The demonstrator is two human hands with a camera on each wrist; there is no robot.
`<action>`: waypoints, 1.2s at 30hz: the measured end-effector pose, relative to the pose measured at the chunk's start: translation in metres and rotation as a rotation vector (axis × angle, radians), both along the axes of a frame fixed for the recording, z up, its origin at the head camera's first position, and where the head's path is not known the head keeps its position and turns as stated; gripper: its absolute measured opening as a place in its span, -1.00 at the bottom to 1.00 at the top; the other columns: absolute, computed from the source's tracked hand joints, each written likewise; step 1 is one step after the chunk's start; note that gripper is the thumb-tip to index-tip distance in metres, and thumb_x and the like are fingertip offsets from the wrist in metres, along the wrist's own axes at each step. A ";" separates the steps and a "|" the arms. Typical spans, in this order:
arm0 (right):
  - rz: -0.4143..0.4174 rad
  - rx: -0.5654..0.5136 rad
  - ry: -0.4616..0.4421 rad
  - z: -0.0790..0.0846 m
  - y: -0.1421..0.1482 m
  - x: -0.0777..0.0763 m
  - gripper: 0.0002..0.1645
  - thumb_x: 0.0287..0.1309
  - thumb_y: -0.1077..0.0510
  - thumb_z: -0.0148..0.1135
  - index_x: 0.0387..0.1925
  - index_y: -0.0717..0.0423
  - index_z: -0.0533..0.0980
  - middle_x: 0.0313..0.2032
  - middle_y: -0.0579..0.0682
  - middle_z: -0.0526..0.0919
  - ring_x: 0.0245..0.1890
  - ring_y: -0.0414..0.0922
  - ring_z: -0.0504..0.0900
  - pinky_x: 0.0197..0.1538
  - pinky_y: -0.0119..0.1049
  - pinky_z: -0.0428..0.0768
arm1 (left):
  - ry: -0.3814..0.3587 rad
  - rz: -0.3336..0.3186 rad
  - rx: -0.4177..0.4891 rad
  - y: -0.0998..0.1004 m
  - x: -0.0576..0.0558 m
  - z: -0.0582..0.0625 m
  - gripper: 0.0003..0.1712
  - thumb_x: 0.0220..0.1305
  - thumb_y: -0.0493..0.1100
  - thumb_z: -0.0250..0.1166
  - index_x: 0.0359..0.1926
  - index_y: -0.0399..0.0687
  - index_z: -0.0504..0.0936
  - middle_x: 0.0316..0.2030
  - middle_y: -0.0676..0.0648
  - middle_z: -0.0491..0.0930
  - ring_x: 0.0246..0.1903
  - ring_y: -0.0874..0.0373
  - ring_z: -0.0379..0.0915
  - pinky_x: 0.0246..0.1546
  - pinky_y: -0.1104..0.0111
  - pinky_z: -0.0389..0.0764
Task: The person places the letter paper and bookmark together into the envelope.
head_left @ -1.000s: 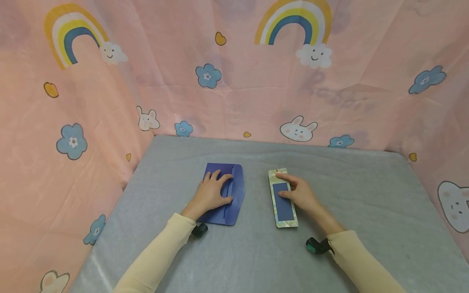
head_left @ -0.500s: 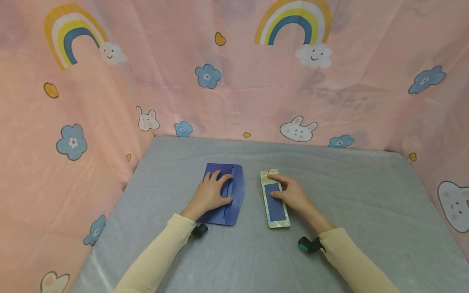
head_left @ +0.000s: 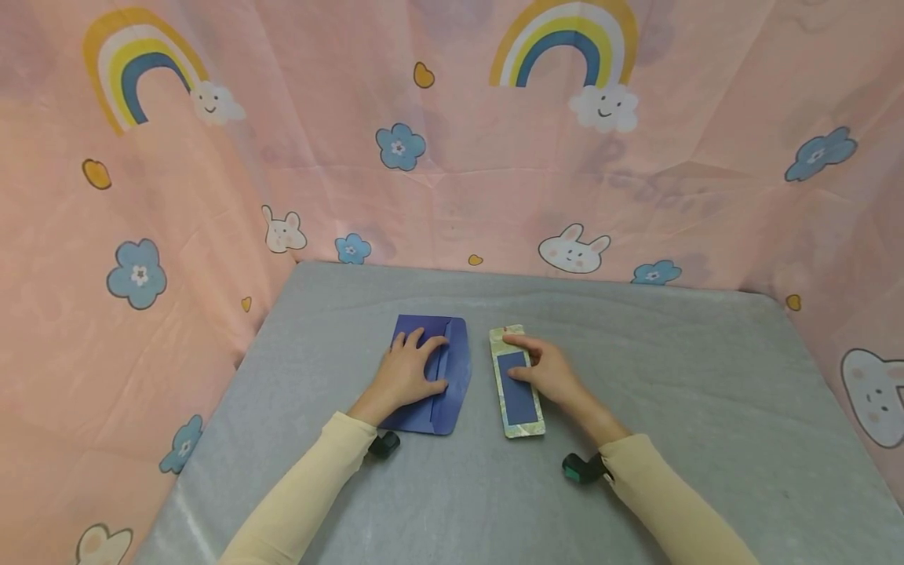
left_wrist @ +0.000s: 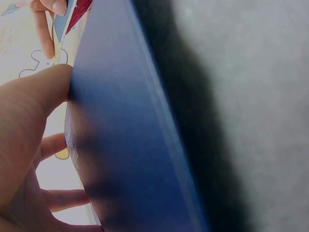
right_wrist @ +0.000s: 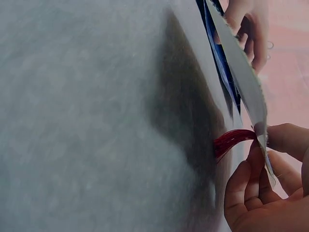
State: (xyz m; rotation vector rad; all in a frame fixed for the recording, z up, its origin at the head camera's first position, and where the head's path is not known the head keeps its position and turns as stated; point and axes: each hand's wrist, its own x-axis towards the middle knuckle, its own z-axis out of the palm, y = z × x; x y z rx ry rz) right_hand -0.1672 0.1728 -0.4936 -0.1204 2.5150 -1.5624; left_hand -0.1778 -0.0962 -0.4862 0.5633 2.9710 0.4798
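Note:
A blue-purple envelope [head_left: 459, 377] lies on the grey cloth with its flap folded out to the right. My left hand [head_left: 405, 373] rests on it, fingers spread and fingertips pressing its face. To the right of the flap, a flat bookmark [head_left: 521, 404], blue in the middle with a pale green patterned border, is gripped along its right edge by my right hand [head_left: 554, 375], thumb on its face. In the right wrist view the bookmark stands raised over the cloth, its pale underside showing. A red tassel [right_wrist: 235, 140] hangs from it beside the curled fingers.
The grey cloth [head_left: 706, 392] covers the table. A pink curtain [head_left: 480, 180] printed with rainbows, rabbits and flowers surrounds the back and sides. Small black cameras [head_left: 582, 468] sit at both wrists.
My right hand has moved left with the bookmark, bringing it closer to the envelope's flap. The left hand and the envelope have stayed in place.

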 end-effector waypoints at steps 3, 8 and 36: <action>0.002 -0.014 -0.011 0.001 -0.004 -0.001 -0.30 -0.04 0.25 0.37 0.21 -0.09 0.45 0.25 0.09 0.46 -0.04 -0.02 0.56 -0.21 -0.36 0.54 | 0.003 0.000 0.003 0.000 0.000 0.000 -0.18 -0.04 0.21 0.37 0.29 0.35 0.32 0.37 -0.27 0.20 0.33 -0.46 0.06 0.21 -0.26 0.24; -0.002 -0.037 -0.029 0.002 -0.009 -0.003 -0.30 -0.04 0.28 0.35 0.21 -0.07 0.45 0.18 0.14 0.52 -0.17 -0.11 0.60 -0.28 -0.35 0.57 | 0.003 0.000 0.001 0.000 -0.001 -0.001 -0.17 -0.05 0.22 0.37 0.30 0.37 0.31 0.38 -0.26 0.20 0.33 -0.46 0.05 0.21 -0.26 0.24; 0.116 -0.025 -0.020 0.004 -0.018 -0.008 -0.16 -0.08 0.36 0.34 0.30 -0.02 0.34 0.34 0.05 0.36 -0.23 -0.12 0.46 -0.29 -0.44 0.46 | 0.001 0.009 -0.009 0.001 -0.001 -0.001 -0.18 -0.05 0.22 0.37 0.29 0.36 0.32 0.37 -0.26 0.21 0.33 -0.46 0.07 0.20 -0.25 0.26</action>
